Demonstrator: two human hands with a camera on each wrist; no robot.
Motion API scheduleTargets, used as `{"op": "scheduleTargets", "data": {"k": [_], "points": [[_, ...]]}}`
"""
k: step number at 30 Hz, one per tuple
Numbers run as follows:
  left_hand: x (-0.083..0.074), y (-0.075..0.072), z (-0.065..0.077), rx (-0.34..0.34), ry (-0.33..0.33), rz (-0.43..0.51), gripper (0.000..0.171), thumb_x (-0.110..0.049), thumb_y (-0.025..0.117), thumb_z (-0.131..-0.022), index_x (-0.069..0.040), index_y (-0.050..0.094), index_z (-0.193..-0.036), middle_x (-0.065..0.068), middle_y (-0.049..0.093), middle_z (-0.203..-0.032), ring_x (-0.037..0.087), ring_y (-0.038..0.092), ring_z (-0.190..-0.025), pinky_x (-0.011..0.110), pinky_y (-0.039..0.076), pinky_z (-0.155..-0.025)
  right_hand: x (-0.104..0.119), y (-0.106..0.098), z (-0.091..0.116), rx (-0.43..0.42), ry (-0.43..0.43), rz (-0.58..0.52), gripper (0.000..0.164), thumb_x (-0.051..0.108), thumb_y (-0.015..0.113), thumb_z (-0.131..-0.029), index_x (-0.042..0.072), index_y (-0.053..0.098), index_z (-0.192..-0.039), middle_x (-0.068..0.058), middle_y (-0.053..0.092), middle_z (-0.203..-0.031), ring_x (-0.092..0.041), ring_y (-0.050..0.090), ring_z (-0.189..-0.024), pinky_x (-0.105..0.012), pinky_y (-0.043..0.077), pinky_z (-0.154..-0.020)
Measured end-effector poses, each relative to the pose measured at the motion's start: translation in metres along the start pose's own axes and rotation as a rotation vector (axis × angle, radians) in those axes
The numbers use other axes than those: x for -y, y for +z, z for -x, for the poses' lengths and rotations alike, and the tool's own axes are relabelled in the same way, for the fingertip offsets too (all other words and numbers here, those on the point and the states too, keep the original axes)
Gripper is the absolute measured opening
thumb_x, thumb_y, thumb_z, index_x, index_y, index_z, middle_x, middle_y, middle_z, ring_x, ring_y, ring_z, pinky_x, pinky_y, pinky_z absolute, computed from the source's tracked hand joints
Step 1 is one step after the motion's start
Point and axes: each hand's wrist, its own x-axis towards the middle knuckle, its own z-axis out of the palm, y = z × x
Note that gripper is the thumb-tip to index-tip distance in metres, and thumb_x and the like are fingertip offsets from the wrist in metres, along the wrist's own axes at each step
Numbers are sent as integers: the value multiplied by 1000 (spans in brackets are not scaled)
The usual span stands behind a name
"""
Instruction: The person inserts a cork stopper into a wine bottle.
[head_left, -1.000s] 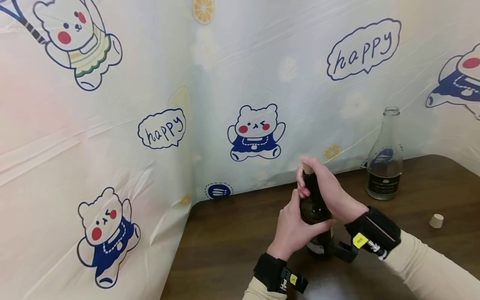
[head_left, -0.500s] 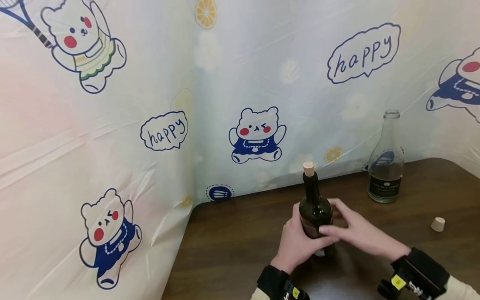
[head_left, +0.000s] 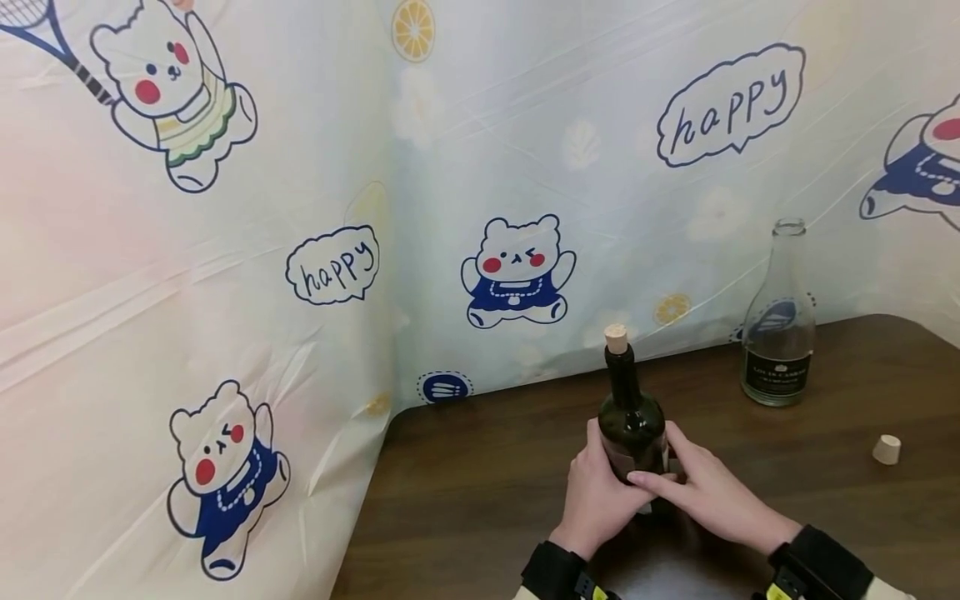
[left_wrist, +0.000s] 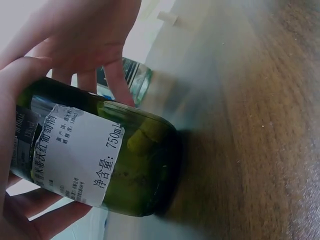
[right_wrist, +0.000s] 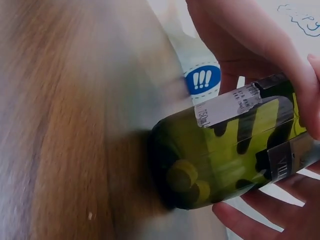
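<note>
A dark green wine bottle (head_left: 632,427) stands upright on the table, a pale cork (head_left: 616,337) seated in its mouth with the top sticking out. My left hand (head_left: 600,492) grips the bottle's body from the left. From the right, my right hand (head_left: 723,492) holds the same body, its thumb crossing the front near the left thumb. A white label (left_wrist: 77,155) marked 750ml shows in the left wrist view. Through the glass, rounded yellow-green shapes (right_wrist: 182,176) appear near the base; what they are I cannot tell. The hands hide part of the body.
A clear glass bottle (head_left: 780,333) with a black label and no stopper stands at the back right of the brown wooden table (head_left: 465,500). Nearer, on the right, lies a small loose cork (head_left: 887,450). A printed curtain (head_left: 420,192) hangs behind and to the left.
My right hand has come down from the cork and neck to the bottle's body. The left hand has stayed around the body. The cork top is now uncovered.
</note>
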Motion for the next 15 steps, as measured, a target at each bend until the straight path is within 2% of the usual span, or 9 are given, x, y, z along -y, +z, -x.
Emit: {"op": "scheduleTargets", "data": {"k": [4,8,12,15], "points": [[2,-9,-5,-66,8,-17,77,-58,83,-79,-29,41,-137,-11,63,-115,7,65,-100,30,52,-81,6,7,-5,-22,2,21,67,43,63,-101,21,30,-155,-14,53,-141,-29,62,-118,-39,55,-84],[13,-28,-13,-183,-2,-24,78,-61,84,-75,-30,44,-134,-12,67,-111,7,65,-99,34,53,-82,10,9,-6,-4,-34,56,60,46,61,-101,19,41,-150,-14,52,-144,-34,57,-126,-49,52,-92],[36,-63,-16,-333,-50,-10,80,-59,88,-72,-30,47,-134,-10,69,-109,10,67,-98,40,53,-84,10,0,-1,17,-92,136,48,48,63,-100,19,58,-137,-5,60,-137,-33,59,-123,-53,50,-93],[57,-96,-16,-423,-107,-6,82,-56,90,-71,-30,48,-137,-6,69,-113,14,67,-102,44,53,-87,7,-14,5,-50,-104,229,39,49,65,-99,23,64,-128,6,64,-128,-25,61,-118,-50,51,-92]]}}
